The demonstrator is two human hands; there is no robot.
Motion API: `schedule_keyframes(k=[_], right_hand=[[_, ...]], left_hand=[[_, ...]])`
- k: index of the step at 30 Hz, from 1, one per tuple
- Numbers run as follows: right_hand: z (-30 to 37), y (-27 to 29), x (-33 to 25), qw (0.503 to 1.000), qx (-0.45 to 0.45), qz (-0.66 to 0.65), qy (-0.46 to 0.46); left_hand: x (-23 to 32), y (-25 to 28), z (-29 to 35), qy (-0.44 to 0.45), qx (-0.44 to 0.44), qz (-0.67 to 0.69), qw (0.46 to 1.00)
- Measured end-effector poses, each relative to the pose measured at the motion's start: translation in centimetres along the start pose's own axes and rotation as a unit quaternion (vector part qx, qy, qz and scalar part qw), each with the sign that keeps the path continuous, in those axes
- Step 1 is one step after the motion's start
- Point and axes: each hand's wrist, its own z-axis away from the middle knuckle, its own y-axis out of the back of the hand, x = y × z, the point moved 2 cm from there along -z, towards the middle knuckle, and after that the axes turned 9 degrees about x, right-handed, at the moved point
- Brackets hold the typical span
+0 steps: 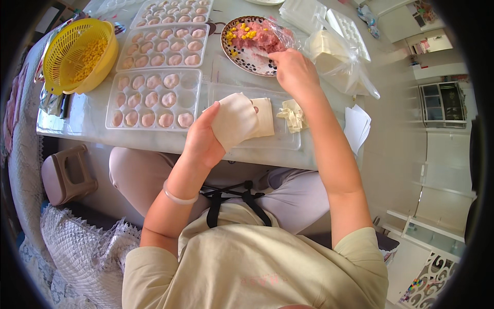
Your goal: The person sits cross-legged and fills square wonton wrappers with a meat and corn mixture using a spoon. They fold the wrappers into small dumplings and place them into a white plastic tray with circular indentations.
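Observation:
My left hand [201,138] is closed on a pale square dumpling wrapper [234,122], which lies across its palm and fingers. My right hand [298,72] reaches to the rim of a patterned plate [248,63] and grips a thin utensil [261,54]; its kind is mostly hidden by the fingers. Pink minced meat [262,38] with yellow corn kernels fills the plate's far side. Below the right hand, a stack of wrappers [266,121] sits on a clear plastic tray [288,142], partly behind the held wrapper. A crumpled wrapper [292,116] lies beside it.
Three plastic trays of filled dumplings line the left: a near one [194,98], a middle one [164,47] and a far one [172,10]. A yellow colander [105,38] holds corn. Bagged wrappers [329,49] and white sheets [356,127] lie right. A stool [56,180] stands left.

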Motion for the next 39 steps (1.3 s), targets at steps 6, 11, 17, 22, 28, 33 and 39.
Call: schedule_keyframes(k=[6, 11, 17, 22, 28, 33, 39], right_hand=[[-0.2, -1.5, 0.2, 0.998, 0.054, -0.016, -0.04], [1.0, -1.5, 3.2, 0.99, 0.048, -0.126, 0.026], [6.9, 3.7, -0.2, 0.946, -0.018, -0.325, 0.0], [11.3, 2.8, -3.8, 0.961, 0.09, -0.255, 0.065], [13.7, 3.3, -4.3, 0.976, 0.087, -0.182, 0.081], [14.2, 4.8, -3.0, 0.968, 0.092, -0.228, 0.05], [12.0, 2.7, -2.7, 0.962, 0.12, -0.239, 0.048]], left_hand=[[-0.2, -0.4, 0.0, 0.007, -0.003, -0.008, 1.0], [0.1, -1.1, -0.7, -0.026, 0.03, -0.013, 0.999], [0.7, -1.2, -3.3, -0.082, 0.047, 0.026, 0.995], [0.5, -2.2, -3.6, -0.062, 0.025, 0.049, 0.997], [0.3, -2.1, -3.5, -0.072, 0.03, 0.07, 0.995], [1.0, -2.3, -3.2, -0.109, 0.009, 0.09, 0.99], [0.6, -2.3, -3.1, -0.079, -0.007, 0.057, 0.995]])
